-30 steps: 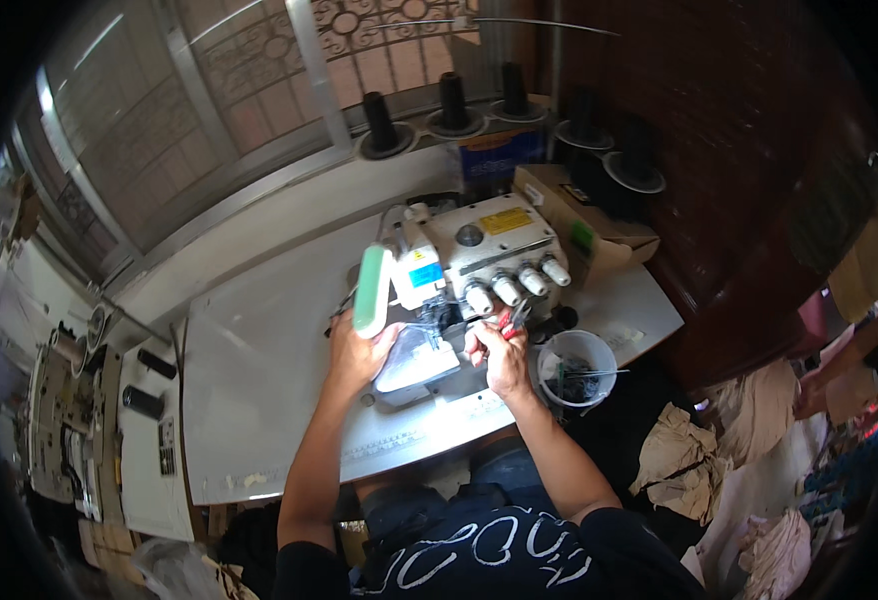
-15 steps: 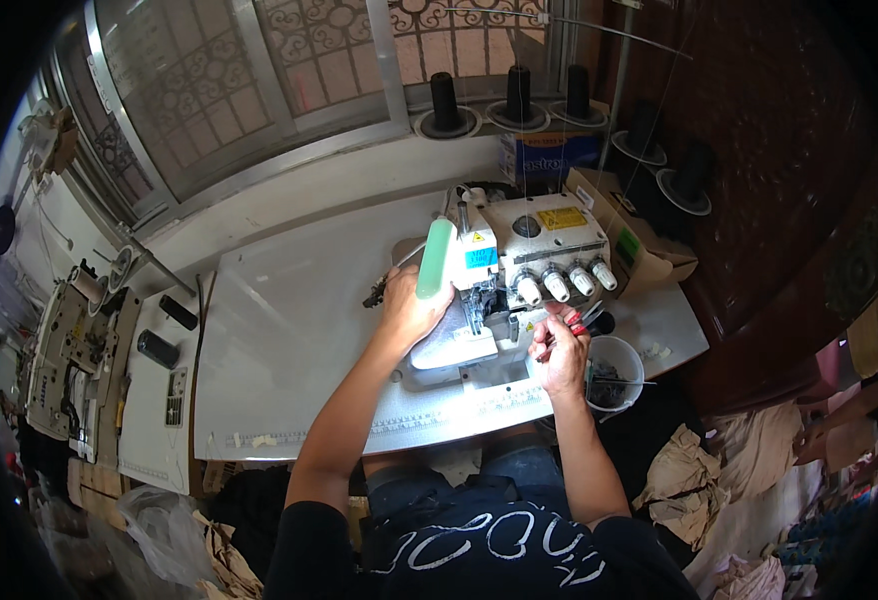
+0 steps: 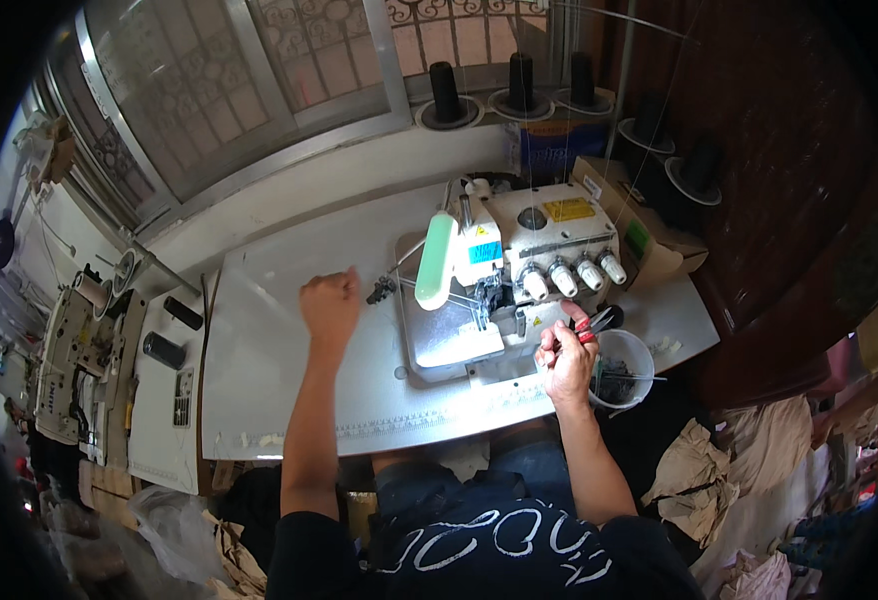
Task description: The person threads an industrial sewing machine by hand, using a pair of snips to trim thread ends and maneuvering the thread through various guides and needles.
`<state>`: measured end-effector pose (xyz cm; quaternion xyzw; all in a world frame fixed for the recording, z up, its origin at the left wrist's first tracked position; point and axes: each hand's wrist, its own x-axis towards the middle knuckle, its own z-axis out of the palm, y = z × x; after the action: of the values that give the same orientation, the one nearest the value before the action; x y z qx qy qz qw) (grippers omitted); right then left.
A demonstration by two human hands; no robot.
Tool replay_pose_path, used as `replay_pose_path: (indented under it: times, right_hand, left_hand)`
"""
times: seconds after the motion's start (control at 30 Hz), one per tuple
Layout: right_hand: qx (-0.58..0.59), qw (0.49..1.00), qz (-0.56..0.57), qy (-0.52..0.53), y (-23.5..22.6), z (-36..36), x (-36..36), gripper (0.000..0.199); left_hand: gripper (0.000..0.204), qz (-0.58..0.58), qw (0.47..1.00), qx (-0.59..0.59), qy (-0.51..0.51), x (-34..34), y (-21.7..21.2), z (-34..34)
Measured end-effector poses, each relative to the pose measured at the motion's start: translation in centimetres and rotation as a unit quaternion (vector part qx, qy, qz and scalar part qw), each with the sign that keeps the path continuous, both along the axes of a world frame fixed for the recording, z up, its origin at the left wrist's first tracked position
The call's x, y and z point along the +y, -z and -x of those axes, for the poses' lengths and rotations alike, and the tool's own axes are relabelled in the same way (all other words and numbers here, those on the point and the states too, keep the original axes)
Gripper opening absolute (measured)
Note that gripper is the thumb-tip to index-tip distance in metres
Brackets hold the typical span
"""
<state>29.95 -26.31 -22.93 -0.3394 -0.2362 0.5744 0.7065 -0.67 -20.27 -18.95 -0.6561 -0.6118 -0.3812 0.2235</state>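
Observation:
An overlock sewing machine (image 3: pixel 549 230) stands on the white table, with a lit green lamp (image 3: pixel 437 262) over its needle area. My left hand (image 3: pixel 329 305) is raised over the tabletop, left of the machine and apart from it. Its fingers are curled in, and whatever they may hold is hidden. In front of the machine's white tension dials, my right hand (image 3: pixel 564 365) grips small red-handled thread snips (image 3: pixel 591 328), their metal blades pointing away to the upper right. A small dark clump (image 3: pixel 381 291) lies between my left hand and the machine.
A white bucket (image 3: pixel 644 350) with dark scraps hangs or stands at the table's right front edge. Black thread cones (image 3: pixel 521 85) line the back. A cardboard box (image 3: pixel 649 225) sits behind the machine's right end. Another sewing machine (image 3: pixel 59 365) is at far left.
My left hand has come away from beside the lamp and machine, moving left over the table. The right hand stays near the dials with the snips, whose blades now show more clearly.

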Motion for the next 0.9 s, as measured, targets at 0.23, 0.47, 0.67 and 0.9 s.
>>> replay_pose_path:
  times: [0.23,0.47,0.67,0.9]
  right_hand:
    - [0.010,1.000,0.016,0.013,-0.7,0.4,-0.5,0.032]
    - [0.031,0.999,-0.034,0.026,-1.3,0.0,2.1,0.036]
    - [0.022,0.999,-0.028,0.016,-1.9,0.1,2.6,0.004]
    - [-0.069,0.997,-0.032,0.012,-1.5,1.1,2.3,0.022]
  left_hand:
    - [0.029,0.030,0.991,-0.073,-0.105,-5.9,2.8,7.6]
    - [0.041,0.016,0.968,-0.063,-0.244,-11.8,4.4,15.4]
    - [0.045,0.028,0.950,-0.045,-0.306,-15.6,5.1,19.4]
    - [0.045,0.047,0.951,-0.094,-0.292,-15.3,5.3,19.6]
